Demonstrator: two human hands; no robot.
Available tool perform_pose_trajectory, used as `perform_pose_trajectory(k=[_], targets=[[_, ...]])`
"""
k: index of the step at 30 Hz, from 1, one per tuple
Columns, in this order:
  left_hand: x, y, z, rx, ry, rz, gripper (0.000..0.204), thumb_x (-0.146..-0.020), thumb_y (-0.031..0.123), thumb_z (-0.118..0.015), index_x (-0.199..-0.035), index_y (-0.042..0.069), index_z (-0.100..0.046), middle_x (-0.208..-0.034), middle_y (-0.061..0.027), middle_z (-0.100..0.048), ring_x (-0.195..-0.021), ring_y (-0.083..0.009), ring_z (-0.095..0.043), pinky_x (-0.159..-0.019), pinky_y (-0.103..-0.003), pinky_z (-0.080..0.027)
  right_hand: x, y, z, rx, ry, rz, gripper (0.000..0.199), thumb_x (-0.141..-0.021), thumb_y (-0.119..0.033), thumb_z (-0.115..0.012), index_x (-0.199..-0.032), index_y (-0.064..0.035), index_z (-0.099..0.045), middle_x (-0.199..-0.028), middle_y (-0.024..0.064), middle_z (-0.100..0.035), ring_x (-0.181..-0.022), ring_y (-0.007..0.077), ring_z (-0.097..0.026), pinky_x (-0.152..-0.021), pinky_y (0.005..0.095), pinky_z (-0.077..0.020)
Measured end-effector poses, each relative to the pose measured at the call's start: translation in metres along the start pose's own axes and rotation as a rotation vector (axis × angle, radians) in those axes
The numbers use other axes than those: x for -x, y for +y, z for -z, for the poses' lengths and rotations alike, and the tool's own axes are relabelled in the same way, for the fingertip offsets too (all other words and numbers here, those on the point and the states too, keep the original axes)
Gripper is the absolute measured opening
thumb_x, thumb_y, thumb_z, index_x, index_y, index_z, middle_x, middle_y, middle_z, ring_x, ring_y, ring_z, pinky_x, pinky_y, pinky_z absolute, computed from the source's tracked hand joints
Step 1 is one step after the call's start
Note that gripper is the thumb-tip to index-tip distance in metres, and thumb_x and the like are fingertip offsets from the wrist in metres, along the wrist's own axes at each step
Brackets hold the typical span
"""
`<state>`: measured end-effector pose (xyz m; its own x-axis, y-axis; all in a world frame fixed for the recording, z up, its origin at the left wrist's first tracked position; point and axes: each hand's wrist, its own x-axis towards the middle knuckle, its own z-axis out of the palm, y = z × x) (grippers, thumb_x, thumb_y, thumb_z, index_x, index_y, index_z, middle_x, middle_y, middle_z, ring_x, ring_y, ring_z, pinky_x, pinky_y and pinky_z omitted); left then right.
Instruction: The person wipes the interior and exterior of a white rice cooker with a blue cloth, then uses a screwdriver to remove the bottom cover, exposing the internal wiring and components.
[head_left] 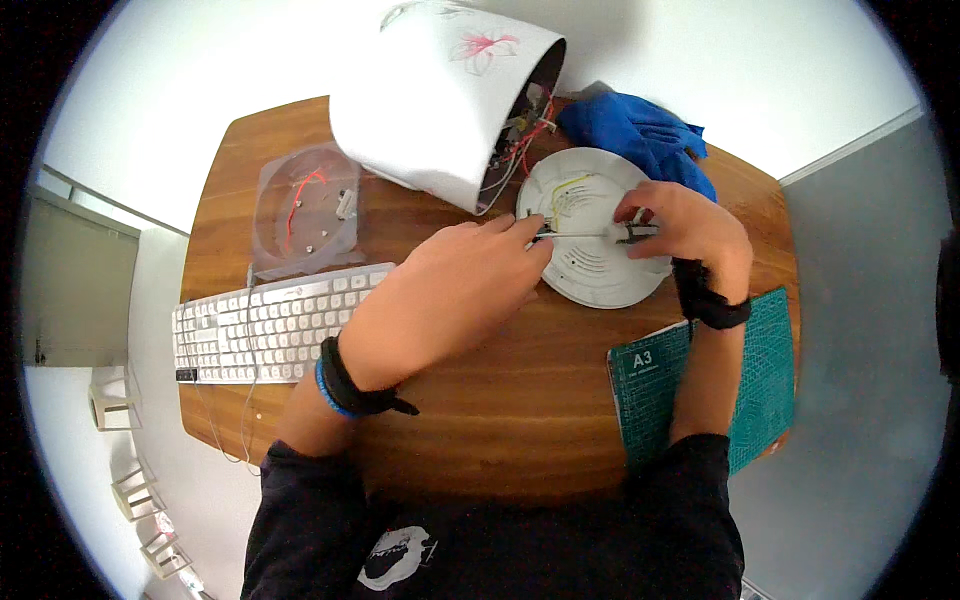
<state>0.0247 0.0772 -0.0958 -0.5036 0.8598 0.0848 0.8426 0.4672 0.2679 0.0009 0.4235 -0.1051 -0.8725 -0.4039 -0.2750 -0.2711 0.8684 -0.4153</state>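
Note:
A round white plastic disc [598, 290] with rows of slots lies right of the table's middle, and a yellow wire [562, 192] rests on it. Across the disc runs a thin straight grey wire or rod [580, 235]; I cannot tell which. My left hand [450, 290] is closed, its fingertips pinching the thin piece's left end by something small and dark at the disc's left edge. Over the right side, my right hand [695, 228] is curled around a small dark and pale part [635, 232], whose kind is too blurred to name.
A white keyboard [275, 325] lies left, below a clear plastic box [305, 210] with a red wire and small parts. Behind stands a tipped white bin [430, 100] full of wires. A blue cloth [640, 135] sits behind the disc; a green cutting mat [762, 370] is front right.

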Motion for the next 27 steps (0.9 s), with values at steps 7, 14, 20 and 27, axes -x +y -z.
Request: perform_pose_trajectory(k=[7, 14, 20, 27], targets=[[-0.016, -0.002, -0.019, 0.028, -0.054, -0.065, 0.031, -0.102, 0.022, -0.075, -0.125, 0.001, -0.07, -0.149, -0.021, -0.067, -0.131, -0.0412, -0.069, -0.107, -0.049, -0.06, 0.013, 0.015, 0.012, -0.069, 0.131, 0.123, 0.033, -0.09, -0.012, -0.088, -0.119, -0.0037, -0.075, -0.113, 0.0163, -0.079, -0.105, 0.0332, -0.076, -0.088, 0.043, -0.0604], [-0.016, -0.001, -0.02, 0.04, -0.022, -0.046, 0.024, -0.103, 0.024, -0.075, -0.11, 0.001, -0.076, -0.146, -0.0196, -0.071, -0.127, -0.0411, -0.071, -0.106, -0.05, -0.06, 0.053, 0.016, 0.037, -0.174, 0.352, -0.212, 0.026, -0.095, -0.014, -0.084, -0.113, -0.0013, -0.071, -0.096, 0.0116, -0.07, -0.09, 0.025, -0.07, -0.083, 0.0383, -0.058], [-0.01, -0.002, -0.008, -0.026, -0.101, 0.058, 0.026, -0.101, 0.025, -0.075, -0.098, 0.0, -0.078, -0.142, -0.02, -0.074, -0.117, -0.0409, -0.075, -0.101, -0.05, -0.062, 0.047, 0.033, 0.028, 0.013, 0.149, -0.341, 0.028, -0.093, -0.017, -0.087, -0.11, -0.0016, -0.072, -0.097, 0.009, -0.074, -0.089, 0.0202, -0.07, -0.081, 0.0355, -0.0577], [-0.004, -0.006, 0.0, 0.002, -0.112, 0.133, 0.028, -0.1, 0.025, -0.077, -0.093, -0.002, -0.08, -0.14, -0.0211, -0.075, -0.114, -0.042, -0.076, -0.098, -0.05, -0.063, 0.012, 0.027, 0.008, -0.011, 0.03, -0.317, 0.029, -0.087, -0.016, -0.091, -0.107, 0.0001, -0.077, -0.096, 0.0151, -0.08, -0.088, 0.0261, -0.076, -0.078, 0.0388, -0.0603]])
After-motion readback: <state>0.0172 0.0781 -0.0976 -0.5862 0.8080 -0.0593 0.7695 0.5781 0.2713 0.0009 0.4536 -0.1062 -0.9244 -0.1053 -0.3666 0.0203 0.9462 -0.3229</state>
